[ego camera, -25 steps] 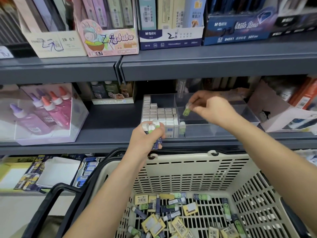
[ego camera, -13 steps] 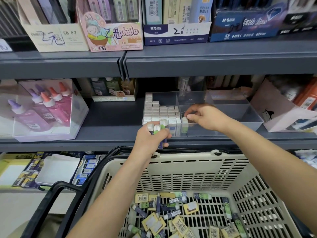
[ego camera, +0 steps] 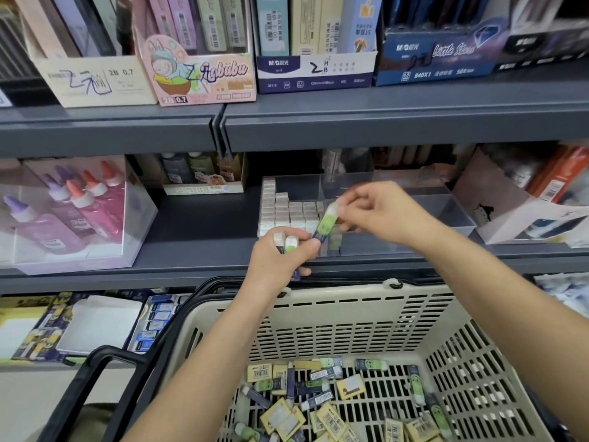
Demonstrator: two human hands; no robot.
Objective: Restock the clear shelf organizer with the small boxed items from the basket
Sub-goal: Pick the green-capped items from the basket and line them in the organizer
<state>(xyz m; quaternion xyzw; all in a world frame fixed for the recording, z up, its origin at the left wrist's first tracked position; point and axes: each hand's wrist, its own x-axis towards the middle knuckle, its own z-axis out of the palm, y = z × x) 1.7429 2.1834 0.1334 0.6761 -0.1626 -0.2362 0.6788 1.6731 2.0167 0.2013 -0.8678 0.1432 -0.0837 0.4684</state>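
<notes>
The right hand (ego camera: pixel 379 212) pinched a green boxed eraser (ego camera: pixel 325 223) over the clear organizer (ego camera: pixel 452 215). The left hand (ego camera: pixel 280 260) gripped spare boxed erasers (ego camera: pixel 285 242) above the basket (ego camera: pixel 334 317). The eraser probably needed standing upright, snug against the filled white rows (ego camera: pixel 293 215).

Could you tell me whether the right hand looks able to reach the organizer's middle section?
Probably yes: the right hand, pinching a green box, hovers by the organizer, whose top is open, and nothing seems to cover that section.
</notes>
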